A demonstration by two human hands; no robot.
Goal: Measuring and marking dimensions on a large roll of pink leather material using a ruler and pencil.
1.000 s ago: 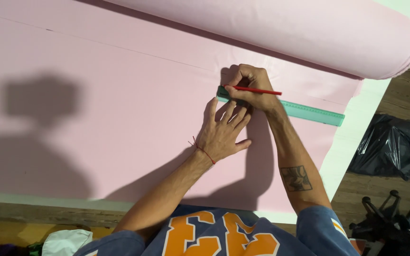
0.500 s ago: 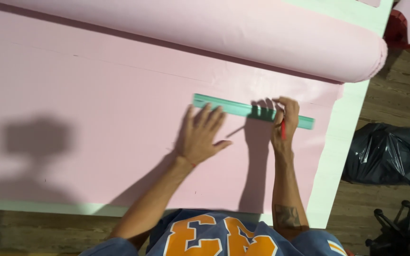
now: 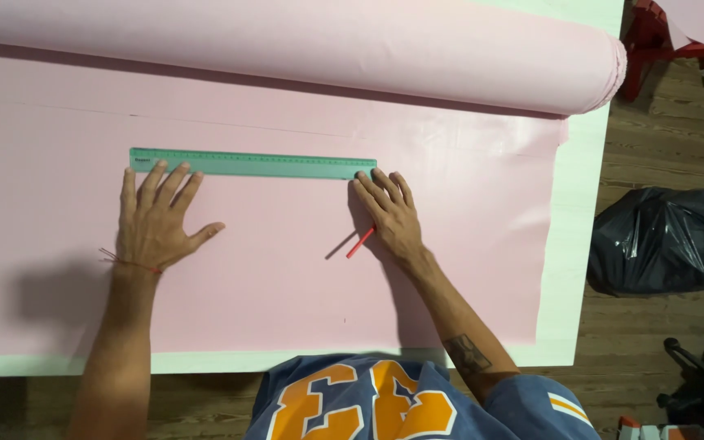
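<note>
Head view: green ruler (image 3: 253,163) lies flat on the pink fabric (image 3: 287,277) spread over the desk (image 3: 580,244), just below the fabric roll (image 3: 327,45). My left hand (image 3: 155,224) is flat, fingers (image 3: 160,175) spread, tips on the ruler's left end; my right hand (image 3: 391,216) is flat too, fingertips touching the ruler's right end. Red pencil (image 3: 360,242) pokes out from under my right palm, thumb side; black bag (image 3: 666,240) on the floor to my right.

Smooth matt pink cloth (image 3: 287,269), translucent green plastic ruler (image 3: 253,163), crinkled glossy black plastic bag (image 3: 666,240), worn wooden floor (image 3: 662,155)
</note>
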